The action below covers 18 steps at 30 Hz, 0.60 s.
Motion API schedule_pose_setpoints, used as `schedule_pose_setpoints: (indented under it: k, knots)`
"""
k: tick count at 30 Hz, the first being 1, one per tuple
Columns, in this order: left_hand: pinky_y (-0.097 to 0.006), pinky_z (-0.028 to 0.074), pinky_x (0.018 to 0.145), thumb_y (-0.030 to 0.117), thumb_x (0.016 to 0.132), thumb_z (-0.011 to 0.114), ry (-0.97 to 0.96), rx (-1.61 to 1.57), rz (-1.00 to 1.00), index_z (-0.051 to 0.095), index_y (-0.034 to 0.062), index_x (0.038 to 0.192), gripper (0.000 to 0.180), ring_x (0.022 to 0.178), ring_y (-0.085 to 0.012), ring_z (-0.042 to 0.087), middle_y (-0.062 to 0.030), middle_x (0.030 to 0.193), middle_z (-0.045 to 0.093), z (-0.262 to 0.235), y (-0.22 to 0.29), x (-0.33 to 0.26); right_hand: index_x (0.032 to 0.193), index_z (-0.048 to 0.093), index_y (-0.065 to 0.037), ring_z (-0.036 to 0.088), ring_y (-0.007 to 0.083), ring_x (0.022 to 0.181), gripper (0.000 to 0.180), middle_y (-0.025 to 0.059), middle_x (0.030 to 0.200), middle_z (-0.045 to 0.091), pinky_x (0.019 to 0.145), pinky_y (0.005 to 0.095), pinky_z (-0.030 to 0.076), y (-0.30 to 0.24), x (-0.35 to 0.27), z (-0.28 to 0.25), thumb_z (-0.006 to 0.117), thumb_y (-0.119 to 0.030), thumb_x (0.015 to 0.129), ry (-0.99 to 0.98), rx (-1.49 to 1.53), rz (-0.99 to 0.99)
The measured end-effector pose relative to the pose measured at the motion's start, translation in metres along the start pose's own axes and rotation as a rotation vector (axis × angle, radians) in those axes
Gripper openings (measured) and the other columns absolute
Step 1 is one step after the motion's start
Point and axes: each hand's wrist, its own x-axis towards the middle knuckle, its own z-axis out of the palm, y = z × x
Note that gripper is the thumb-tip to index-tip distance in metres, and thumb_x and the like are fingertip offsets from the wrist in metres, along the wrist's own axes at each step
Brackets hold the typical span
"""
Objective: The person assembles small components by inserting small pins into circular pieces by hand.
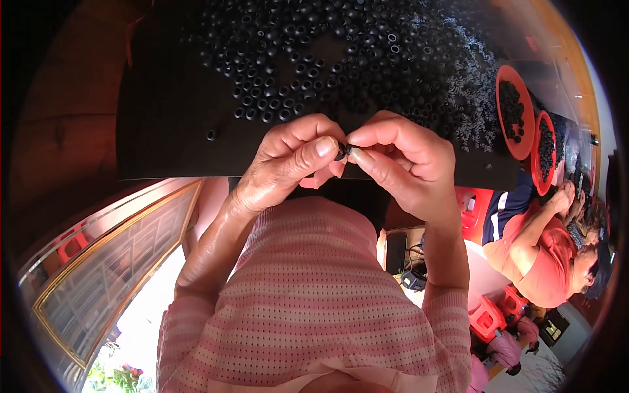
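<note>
Head view: a person's left hand (282,160) and right hand (414,157) meet above the near edge of the black desk (173,118), between its two near corners. Left-hand fingers are clamped on a small black piece (340,153), and the right thumb and forefinger are pressed together on it from the other side; whether it is one part or two joined is too small to tell. Beyond the hands, a broad spread of black rings (367,62) covers the desk toward its far edge, many lying with their hollows up. One loose black ring (211,135) lies apart from them, nearer the left edge. Toward the right edge, a patch of small grey bits (473,108) borders the rings. By that edge are an orange bowl (522,150) and, just beside it, a red bowl (543,187), both with dark pieces inside. Past the near-right corner is a co-worker (547,255) in an orange top, hands close together near the red bowl, with red stools (487,317) close by
</note>
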Motion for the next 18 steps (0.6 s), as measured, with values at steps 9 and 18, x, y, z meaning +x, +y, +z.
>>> schedule_pose_setpoints:
  k: [9, 18]
  knots:
    - [-0.018, 0.031, 0.046, 0.028, 0.096, 0.053, -0.021, 0.015, -0.006, 0.059, 0.0007, 0.094, 0.028, 0.055, -0.0032, 0.040, -0.0012, 0.074, 0.057, 0.000, -0.001, 0.000, 0.090, 0.063, 0.003, 0.056, 0.0126, 0.063, 0.011, 0.0073, 0.074, 0.059, 0.055, 0.0232, 0.043, -0.012, 0.004, -0.001, 0.065, 0.005, 0.079, -0.023, -0.357, -0.138]
    - [-0.018, 0.032, 0.048, 0.029, 0.096, 0.053, -0.050, 0.041, 0.011, 0.060, 0.0011, 0.093, 0.029, 0.057, -0.0028, 0.040, -0.0002, 0.074, 0.056, 0.000, -0.002, -0.002, 0.089, 0.056, 0.000, 0.062, 0.0212, 0.059, 0.012, 0.0095, 0.072, 0.056, 0.050, 0.0297, 0.048, -0.022, 0.008, 0.000, 0.061, 0.006, 0.080, -0.108, -0.483, -0.192]
